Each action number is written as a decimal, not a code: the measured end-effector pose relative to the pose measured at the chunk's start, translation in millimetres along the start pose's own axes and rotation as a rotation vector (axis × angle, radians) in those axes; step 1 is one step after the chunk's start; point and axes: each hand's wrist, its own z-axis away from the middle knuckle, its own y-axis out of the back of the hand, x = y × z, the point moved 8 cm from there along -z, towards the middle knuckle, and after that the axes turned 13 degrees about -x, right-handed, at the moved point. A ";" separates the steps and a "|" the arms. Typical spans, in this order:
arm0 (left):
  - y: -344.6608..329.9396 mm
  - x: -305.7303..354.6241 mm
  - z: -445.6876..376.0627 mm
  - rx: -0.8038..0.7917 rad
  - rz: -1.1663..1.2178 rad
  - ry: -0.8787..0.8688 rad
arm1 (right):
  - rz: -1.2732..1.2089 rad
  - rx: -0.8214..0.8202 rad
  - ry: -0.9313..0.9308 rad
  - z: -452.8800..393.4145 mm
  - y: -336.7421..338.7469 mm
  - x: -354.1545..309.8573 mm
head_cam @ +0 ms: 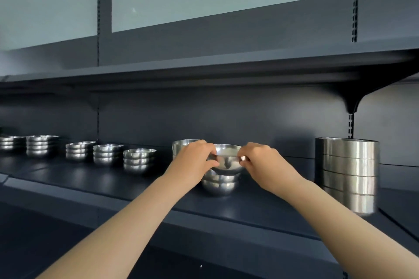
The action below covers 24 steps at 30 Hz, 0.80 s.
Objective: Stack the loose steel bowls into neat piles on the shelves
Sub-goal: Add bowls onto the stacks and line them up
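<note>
A shiny steel bowl (227,162) is held by its rim between both hands, just above a short pile of bowls (219,184) on the dark shelf (136,184). My left hand (193,161) grips the bowl's left rim and my right hand (260,161) grips the right rim. Behind my left hand another pile of bowls (181,145) is partly hidden. Whether the held bowl touches the pile below, I cannot tell.
Several low piles of steel bowls (139,161) stand in a row along the shelf to the left. A tall stack of straight-sided steel containers (348,172) stands at the right. An upper shelf (204,70) overhangs, with a bracket (351,102) at right.
</note>
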 end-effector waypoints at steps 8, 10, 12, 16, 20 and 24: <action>-43.1 -49.4 -63.7 -0.053 -0.010 -0.007 | -0.044 -0.019 0.011 -72.9 -53.0 36.3; -49.1 -55.9 -70.1 -0.050 -0.025 -0.015 | -0.061 0.000 0.056 -79.1 -60.8 40.6; -55.7 -61.8 -73.4 -0.042 -0.023 -0.032 | -0.065 0.028 0.124 -82.0 -68.0 42.0; -67.9 -69.8 -72.3 0.001 -0.004 -0.077 | -0.102 0.070 0.225 -77.7 -82.5 44.6; -85.1 -74.0 -70.6 0.018 0.027 -0.115 | -0.134 0.079 0.285 -71.0 -98.0 46.2; -94.9 -82.0 -67.3 0.085 0.123 -0.135 | -0.134 0.098 0.299 -71.7 -100.6 48.4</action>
